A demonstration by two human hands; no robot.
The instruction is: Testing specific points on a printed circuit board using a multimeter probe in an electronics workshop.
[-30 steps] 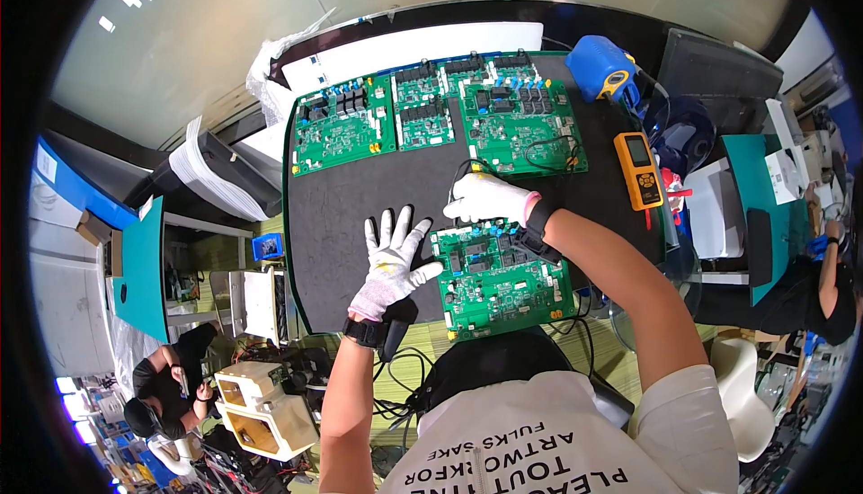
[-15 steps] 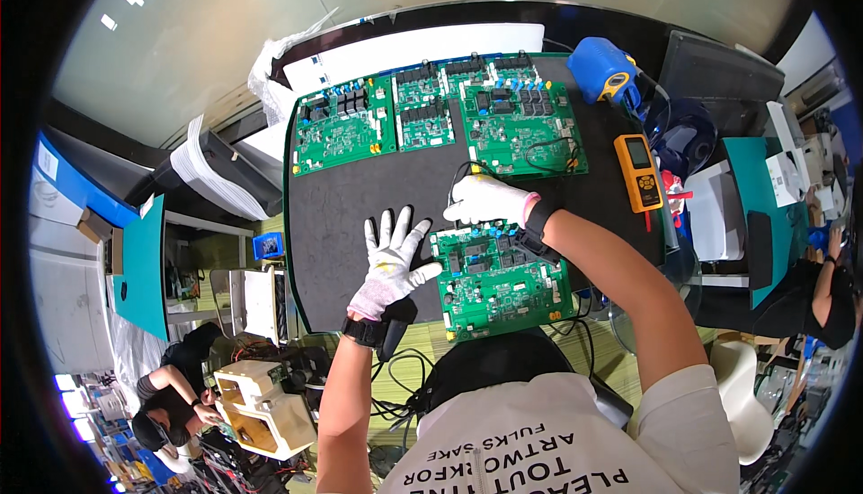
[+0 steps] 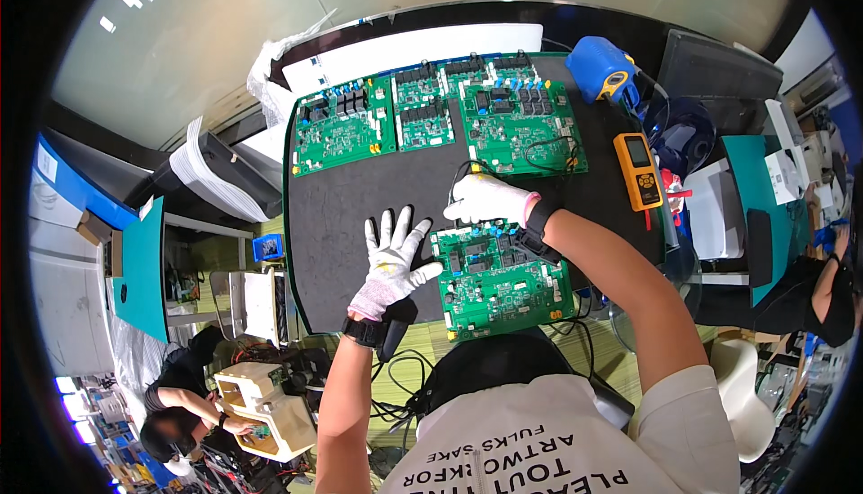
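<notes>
Seen from the head camera, four green circuit boards lie on the dark table [image 3: 360, 197]: three in a far row [image 3: 438, 121] and one near board [image 3: 499, 278]. The left hand [image 3: 393, 260], gloved, rests flat with fingers spread wide, touching that near board's left edge. The right hand [image 3: 485, 199], gloved, is curled at its far edge; whether it grips anything cannot be told. One orange meter [image 3: 636, 170] lies right.

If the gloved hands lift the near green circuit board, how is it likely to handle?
The near green circuit board lies flat on the black mat, so it is probably stiff and light. Its many small raised parts suggest fragility. The left hand braces its edge, hinting it may slide.
</notes>
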